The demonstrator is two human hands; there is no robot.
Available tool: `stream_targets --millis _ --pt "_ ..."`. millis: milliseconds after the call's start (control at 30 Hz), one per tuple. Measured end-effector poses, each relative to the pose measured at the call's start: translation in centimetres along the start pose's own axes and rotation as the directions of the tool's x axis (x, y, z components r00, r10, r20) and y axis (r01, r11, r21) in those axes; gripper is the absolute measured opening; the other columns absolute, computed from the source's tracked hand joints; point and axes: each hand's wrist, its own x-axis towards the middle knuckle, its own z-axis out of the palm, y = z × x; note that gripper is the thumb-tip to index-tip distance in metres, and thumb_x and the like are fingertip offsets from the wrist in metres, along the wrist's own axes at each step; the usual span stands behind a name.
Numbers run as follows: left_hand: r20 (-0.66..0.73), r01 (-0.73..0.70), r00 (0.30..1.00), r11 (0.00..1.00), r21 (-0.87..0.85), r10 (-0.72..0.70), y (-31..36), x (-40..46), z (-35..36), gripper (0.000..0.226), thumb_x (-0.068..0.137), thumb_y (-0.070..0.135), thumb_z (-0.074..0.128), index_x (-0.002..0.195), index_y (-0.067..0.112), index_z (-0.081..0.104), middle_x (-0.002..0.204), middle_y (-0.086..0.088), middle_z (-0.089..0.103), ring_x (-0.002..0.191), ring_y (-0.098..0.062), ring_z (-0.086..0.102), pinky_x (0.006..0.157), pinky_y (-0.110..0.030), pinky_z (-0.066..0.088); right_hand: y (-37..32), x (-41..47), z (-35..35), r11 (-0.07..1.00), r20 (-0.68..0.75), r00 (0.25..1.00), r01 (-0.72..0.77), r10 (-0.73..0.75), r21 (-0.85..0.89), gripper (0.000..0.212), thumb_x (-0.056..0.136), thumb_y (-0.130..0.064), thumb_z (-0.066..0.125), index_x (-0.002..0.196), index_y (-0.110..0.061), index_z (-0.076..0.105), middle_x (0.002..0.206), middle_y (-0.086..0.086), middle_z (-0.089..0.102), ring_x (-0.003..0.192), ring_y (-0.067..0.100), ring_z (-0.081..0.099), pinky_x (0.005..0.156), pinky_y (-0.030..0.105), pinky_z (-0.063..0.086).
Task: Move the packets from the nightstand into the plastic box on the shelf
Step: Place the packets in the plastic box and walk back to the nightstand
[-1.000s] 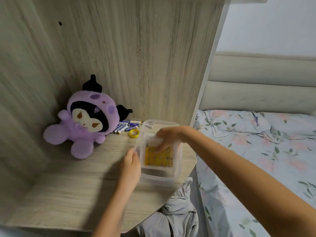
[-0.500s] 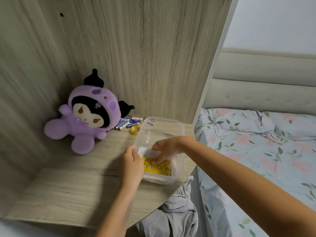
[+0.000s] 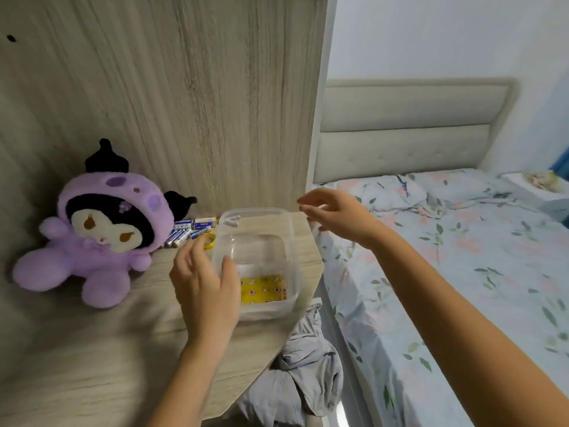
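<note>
Head view shows a yellow patterned packet [image 3: 262, 289] lying flat on the bottom of the clear plastic box [image 3: 288, 241], toward its lower, near side; so this packet appears already delivered. The box sits on the wooden shelf [image 3: 92, 349], close to its angled right edge in the middle of the frame. The left hand [image 3: 205, 288] is at the box's left wall, thumb at the rim and fingers spread loosely, its grip open, probably steadying the light box so it does not slide. The right hand [image 3: 334, 212] hovers above and right of the box, fingers loosely curled and holding nothing, its grip open too. Behind the box, batteries [image 3: 191, 231] and a yellow ring [image 3: 208, 241] lie beside a purple plush toy [image 3: 98, 229] at centre left. A bed [image 3: 446, 272] fills the right.
</note>
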Motion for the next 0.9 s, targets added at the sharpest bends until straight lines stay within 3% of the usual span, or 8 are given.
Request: stream_targets --millis 67,100,233,333,400,500,733,900 --pt "0.131 -0.248 0.959 0.968 -0.039 0.251 2.5 0.1 -0.1 0.038 0.088 0.022 0.047 0.120 0.011 0.063 0.128 -0.009 0.058 0.121 -0.028 0.050 0.096 -0.024 0.032 1.4 -3.5 -1.9 0.994 -0.188 0.976 -0.103 0.109 0.040 0.021 0.096 -0.026 0.058 0.114 -0.017 0.066 0.108 -0.002 0.069 0.096 0.017 0.068 0.085 0.032 0.057" --pt "0.250 -0.332 0.910 0.942 -0.041 0.332 3.6 0.0 0.4 0.032 0.090 0.022 0.047 0.114 0.016 0.067 0.121 -0.005 0.063 0.115 -0.025 0.055 0.090 -0.024 0.036 2.4 -5.6 -2.6 0.986 -0.251 0.957 -0.163 0.149 -0.037 0.021 0.096 -0.026 0.058 0.114 -0.017 0.066 0.109 -0.002 0.069 0.098 0.017 0.067 0.085 0.032 0.055" --pt "0.610 -0.671 0.580 0.741 -0.019 0.541 8.0 -3.6 4.5 0.024 0.095 0.032 0.049 0.110 0.031 0.068 0.113 0.006 0.068 0.106 -0.021 0.058 0.079 -0.031 0.045 6.3 -16.3 -4.6 0.805 -0.345 0.857 -0.493 0.383 -0.330 0.027 0.096 -0.029 0.056 0.120 -0.020 0.063 0.121 0.001 0.066 0.107 0.021 0.061 0.090 0.037 0.051" --pt "0.732 -0.814 0.322 0.571 -0.110 0.600 10.8 -8.2 8.3 0.029 0.097 0.038 0.043 0.117 0.032 0.064 0.117 0.006 0.064 0.110 -0.020 0.056 0.084 -0.034 0.046 8.6 -26.2 -6.1 0.619 -0.484 0.691 -0.712 0.537 -0.331 0.031 0.095 -0.035 0.055 0.123 -0.022 0.060 0.123 0.000 0.063 0.111 0.021 0.058 0.089 0.037 0.050" --pt "0.791 -0.816 0.167 0.533 -0.223 0.588 12.8 -11.6 10.6 0.030 0.100 0.036 0.041 0.121 0.030 0.062 0.122 0.003 0.062 0.110 -0.021 0.056 0.085 -0.036 0.048 9.6 -33.1 -7.1 0.495 -0.570 0.562 -0.820 0.599 -0.288 0.037 0.095 -0.043 0.053 0.125 -0.022 0.057 0.122 0.001 0.064 0.111 0.022 0.058 0.087 0.037 0.051" --pt "0.815 -0.768 -0.026 0.510 -0.386 0.578 16.1 -18.0 13.2 0.030 0.101 0.034 0.042 0.125 0.027 0.060 0.125 -0.001 0.061 0.107 -0.021 0.059 0.084 -0.037 0.051 9.9 -42.9 -7.9 0.326 -0.641 0.356 -0.930 0.680 -0.170 0.050 0.093 -0.058 0.046 0.127 -0.021 0.055 0.116 0.002 0.065 0.106 0.022 0.060 0.085 0.041 0.054" --pt "0.665 -0.745 -0.410 0.192 -0.639 0.625 23.0 -38.4 13.7 0.036 0.098 0.042 0.043 0.129 0.031 0.056 0.121 0.003 0.062 0.105 -0.020 0.061 0.072 -0.031 0.048 8.3 -64.8 -7.5 0.123 -0.658 0.011 -0.985 0.753 0.124 0.043 0.091 -0.054 0.053 0.122 -0.025 0.058 0.118 -0.003 0.065 0.105 0.020 0.060 0.081 0.032 0.048" --pt "0.542 -0.713 -0.580 -0.058 -0.699 0.608 27.8 -56.1 13.6 0.039 0.099 0.039 0.039 0.134 0.030 0.051 0.129 0.000 0.060 0.110 -0.025 0.060 0.075 -0.033 0.042 7.2 -80.9 -9.5 0.030 -0.677 -0.133 -0.974 0.724 0.224 0.034 0.086 -0.045 0.060 0.114 -0.027 0.060 0.114 -0.005 0.064 0.087 0.012 0.056 0.071 0.028 0.043"
